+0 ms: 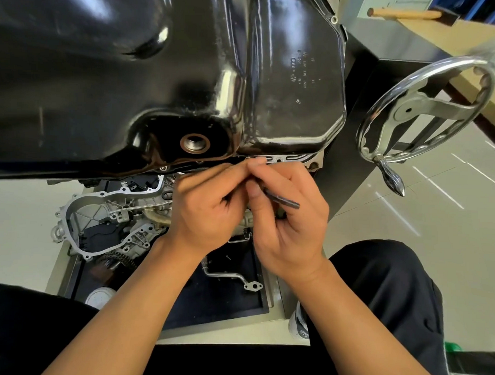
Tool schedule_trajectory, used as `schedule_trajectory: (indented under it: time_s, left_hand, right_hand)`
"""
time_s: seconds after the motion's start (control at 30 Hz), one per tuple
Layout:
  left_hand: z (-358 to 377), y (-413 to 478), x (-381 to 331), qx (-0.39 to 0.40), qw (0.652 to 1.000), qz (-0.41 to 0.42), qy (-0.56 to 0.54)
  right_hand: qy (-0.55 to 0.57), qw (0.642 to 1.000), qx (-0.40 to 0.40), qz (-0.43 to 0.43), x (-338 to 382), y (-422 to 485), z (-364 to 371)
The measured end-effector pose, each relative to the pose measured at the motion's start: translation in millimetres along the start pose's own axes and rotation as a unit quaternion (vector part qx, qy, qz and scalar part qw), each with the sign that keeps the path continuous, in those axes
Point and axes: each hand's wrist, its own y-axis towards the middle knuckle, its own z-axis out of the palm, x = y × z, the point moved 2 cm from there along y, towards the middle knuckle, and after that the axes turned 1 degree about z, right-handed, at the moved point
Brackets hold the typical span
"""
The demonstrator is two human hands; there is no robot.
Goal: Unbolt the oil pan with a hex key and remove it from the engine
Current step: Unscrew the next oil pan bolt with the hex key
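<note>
While the pan [160, 72] sits just above them, the right hand [290, 225] pinches the hex key [282, 201]. The left hand [209, 208] curls beside it, its grip unclear. This looks like mid-unbolting; next, seat the key squarely in a bolt.

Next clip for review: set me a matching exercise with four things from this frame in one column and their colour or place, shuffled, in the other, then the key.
Things
1. oil pan
2. hex key
3. handwheel
4. bent pipe

Descriptions
A. lies on the dark tray
B. glossy black, fills the top of the view
C. held in the right hand
D. shiny chrome, at the right side

Pairs: 1-B; 2-C; 3-D; 4-A
</note>
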Motion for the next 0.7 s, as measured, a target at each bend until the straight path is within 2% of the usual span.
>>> schedule_trajectory:
  time_s: [0.13, 0.27, 0.7]
  left_hand:
    - [-1.1, 1.2, -1.4, -0.027, 0.999, -0.015, -0.009]
    - [-6.1, 2.8, -1.9, -0.011, 1.0, -0.011, -0.004]
    - [-0.4, -0.3, -4.7, -0.008, 1.0, -0.015, 0.014]
  right_hand:
    - [-0.019, 0.999, -0.027, 0.012, -1.1, 0.8, -3.6]
    - [-0.013, 0.999, -0.048, 0.021, -2.9, -1.0, -6.0]
    - [-0.032, 0.999, -0.019, 0.003, -0.5, -1.5, -1.1]
